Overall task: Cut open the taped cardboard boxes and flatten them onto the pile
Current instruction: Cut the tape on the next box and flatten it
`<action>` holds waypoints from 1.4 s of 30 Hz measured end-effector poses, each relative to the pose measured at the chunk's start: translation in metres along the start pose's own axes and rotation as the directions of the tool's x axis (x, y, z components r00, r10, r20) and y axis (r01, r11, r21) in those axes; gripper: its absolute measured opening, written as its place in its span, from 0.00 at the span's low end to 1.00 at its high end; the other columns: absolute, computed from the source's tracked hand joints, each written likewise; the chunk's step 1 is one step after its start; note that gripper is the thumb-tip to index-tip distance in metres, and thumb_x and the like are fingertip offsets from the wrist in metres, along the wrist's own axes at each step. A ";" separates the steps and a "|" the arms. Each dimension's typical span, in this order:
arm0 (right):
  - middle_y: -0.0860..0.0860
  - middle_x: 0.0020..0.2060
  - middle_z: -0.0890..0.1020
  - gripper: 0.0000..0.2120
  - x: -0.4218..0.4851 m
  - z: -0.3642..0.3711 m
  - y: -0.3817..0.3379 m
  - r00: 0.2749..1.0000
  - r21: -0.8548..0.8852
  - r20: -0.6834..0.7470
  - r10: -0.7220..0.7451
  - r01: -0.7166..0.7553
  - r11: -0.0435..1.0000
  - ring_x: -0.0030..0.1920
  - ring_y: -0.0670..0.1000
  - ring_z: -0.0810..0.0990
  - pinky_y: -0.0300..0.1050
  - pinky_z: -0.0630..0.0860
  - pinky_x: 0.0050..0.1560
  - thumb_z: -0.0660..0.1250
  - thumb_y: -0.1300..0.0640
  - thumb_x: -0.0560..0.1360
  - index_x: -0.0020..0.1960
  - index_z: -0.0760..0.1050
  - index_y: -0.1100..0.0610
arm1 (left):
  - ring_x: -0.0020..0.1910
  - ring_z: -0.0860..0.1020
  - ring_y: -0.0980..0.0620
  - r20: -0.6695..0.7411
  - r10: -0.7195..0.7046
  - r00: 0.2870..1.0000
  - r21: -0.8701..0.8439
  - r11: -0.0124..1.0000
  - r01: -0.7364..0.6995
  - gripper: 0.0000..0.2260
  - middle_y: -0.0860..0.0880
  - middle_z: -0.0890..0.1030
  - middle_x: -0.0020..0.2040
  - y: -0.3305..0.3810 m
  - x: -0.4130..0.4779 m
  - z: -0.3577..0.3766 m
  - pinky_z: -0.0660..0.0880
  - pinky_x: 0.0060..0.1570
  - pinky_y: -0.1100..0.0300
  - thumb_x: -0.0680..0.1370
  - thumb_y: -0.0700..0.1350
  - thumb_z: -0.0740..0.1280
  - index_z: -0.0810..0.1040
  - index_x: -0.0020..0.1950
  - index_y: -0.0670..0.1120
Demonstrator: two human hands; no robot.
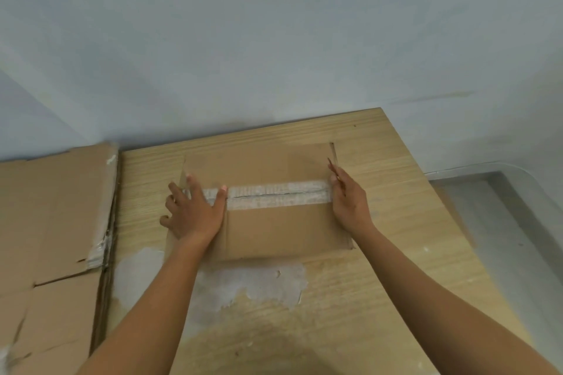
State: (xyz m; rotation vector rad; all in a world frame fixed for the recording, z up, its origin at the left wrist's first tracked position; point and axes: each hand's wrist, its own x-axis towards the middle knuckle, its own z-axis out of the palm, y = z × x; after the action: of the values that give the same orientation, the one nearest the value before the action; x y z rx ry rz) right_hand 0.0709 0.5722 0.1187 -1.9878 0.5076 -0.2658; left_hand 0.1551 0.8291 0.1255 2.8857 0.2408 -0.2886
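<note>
Leftmost, a pile of flattened brown cardboard sheets (51, 216) lies on the floor against the edge of the light wood-grain surface (380, 253), whose near part shows pale patches where the finish has peeled. On this surface, towards its far side and a little apart from the pile, sits a brown cardboard box (274, 231) with its top facing up. A strip of whitish packing tape (274, 193) runs across that top from left to right, with a dark slit along its middle. The left hand (195, 210) lies flat on the left end of the box, fingers straight and spread, thumb over the tape. The right hand (350, 204) sits at the right end of the tape, its fingers curled and pinching a thin reddish-brown pointed tool (332, 166), too blurred to name. Behind stands a pale blue-grey wall (274, 39).
</note>
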 end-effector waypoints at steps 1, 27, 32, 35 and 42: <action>0.46 0.64 0.74 0.18 0.000 -0.004 -0.001 0.999 0.049 -0.008 0.044 -0.044 0.998 0.63 0.40 0.67 0.32 0.62 0.63 0.53 0.57 0.83 0.71 0.68 0.55 | 0.76 0.48 0.38 -0.029 0.033 0.999 0.041 0.999 -0.032 0.35 0.41 0.46 0.79 -0.001 -0.004 0.002 0.50 0.70 0.35 0.78 0.67 0.49 0.48 0.79 0.49; 0.45 0.43 0.77 0.15 0.014 -0.044 0.021 0.969 -0.180 0.149 0.198 -0.171 0.969 0.37 0.47 0.75 0.32 0.66 0.32 0.54 0.58 0.81 0.50 0.79 0.59 | 0.78 0.50 0.49 -0.123 0.662 0.739 0.112 0.749 -0.653 0.30 0.47 0.56 0.78 0.085 -0.102 0.075 0.44 0.74 0.45 0.79 0.63 0.45 0.60 0.77 0.50; 0.44 0.30 0.74 0.13 0.012 -0.050 0.026 0.964 -0.088 0.199 0.178 -0.163 0.983 0.33 0.46 0.72 0.40 0.66 0.34 0.56 0.59 0.79 0.42 0.77 0.57 | 0.78 0.51 0.49 -0.138 0.658 0.740 0.115 0.753 -0.648 0.29 0.47 0.56 0.78 0.086 -0.101 0.077 0.47 0.75 0.44 0.79 0.62 0.47 0.61 0.77 0.50; 0.42 0.32 0.74 0.12 0.010 -0.050 0.029 0.962 -0.083 0.210 0.174 -0.160 0.984 0.35 0.42 0.72 0.37 0.66 0.35 0.56 0.59 0.80 0.43 0.77 0.57 | 0.77 0.52 0.48 -0.145 0.657 0.740 0.125 0.754 -0.645 0.29 0.47 0.57 0.78 0.086 -0.101 0.078 0.48 0.75 0.43 0.79 0.62 0.48 0.62 0.76 0.49; 0.46 0.34 0.78 0.14 0.013 -0.048 0.021 0.965 -0.154 0.210 0.156 -0.125 0.980 0.34 0.48 0.75 0.41 0.70 0.34 0.55 0.59 0.80 0.45 0.79 0.59 | 0.78 0.52 0.48 -0.140 0.657 0.740 0.133 0.754 -0.644 0.29 0.47 0.57 0.78 0.086 -0.100 0.079 0.47 0.75 0.43 0.79 0.61 0.48 0.61 0.76 0.49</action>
State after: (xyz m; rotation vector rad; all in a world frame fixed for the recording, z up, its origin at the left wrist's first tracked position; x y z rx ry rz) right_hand 0.0585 0.5193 0.1213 -2.0740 0.5326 0.0818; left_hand 0.0604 0.7130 0.0895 2.8419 -0.7715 0.0982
